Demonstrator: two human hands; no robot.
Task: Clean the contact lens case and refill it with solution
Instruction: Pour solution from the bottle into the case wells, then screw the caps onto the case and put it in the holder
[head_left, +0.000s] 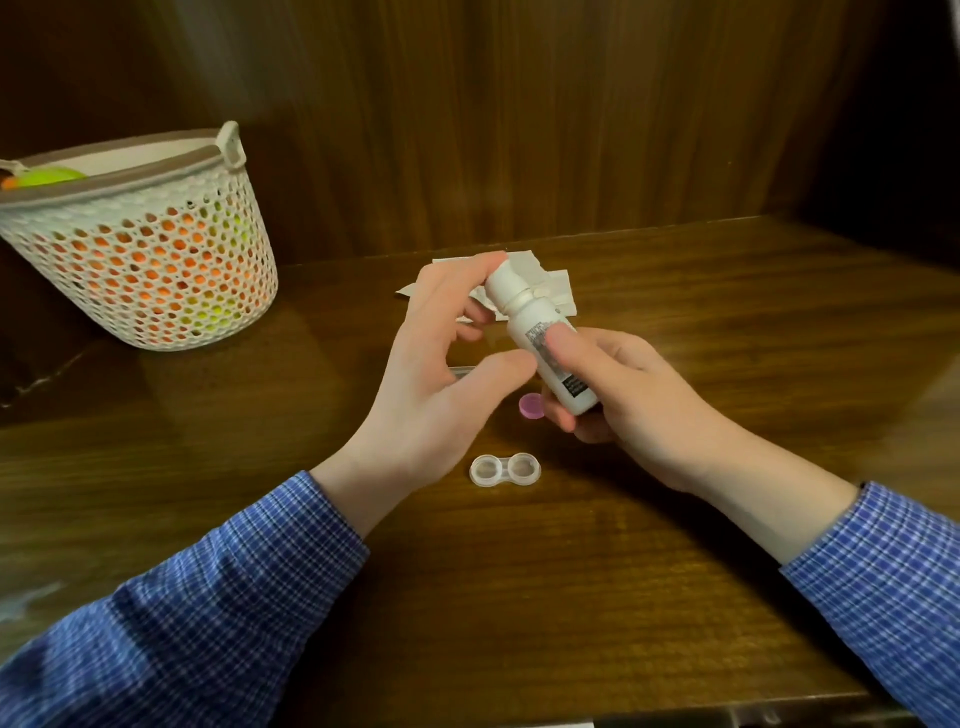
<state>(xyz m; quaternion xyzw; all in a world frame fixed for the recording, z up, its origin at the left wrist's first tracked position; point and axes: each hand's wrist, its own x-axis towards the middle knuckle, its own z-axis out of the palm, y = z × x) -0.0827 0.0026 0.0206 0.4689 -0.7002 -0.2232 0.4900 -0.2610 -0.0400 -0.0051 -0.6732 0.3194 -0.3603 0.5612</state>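
Observation:
A clear contact lens case (505, 469) lies open on the wooden table (675, 571), both wells uncovered. My right hand (628, 395) grips a small white solution bottle (545, 338), tilted with its cap end pointing up and away. The fingertips of my left hand (441, 364) touch the bottle's white cap (506, 283), while its thumb is near the bottle body. A purple lens-case lid (532, 406) lies on the table just under the bottle, partly hidden by my right hand.
A white perforated basket (150, 249) with orange and green things inside stands at the back left. White tissue paper (550, 286) lies behind the bottle. A clear item (460, 371) is mostly hidden behind my left hand. A wooden wall closes the back.

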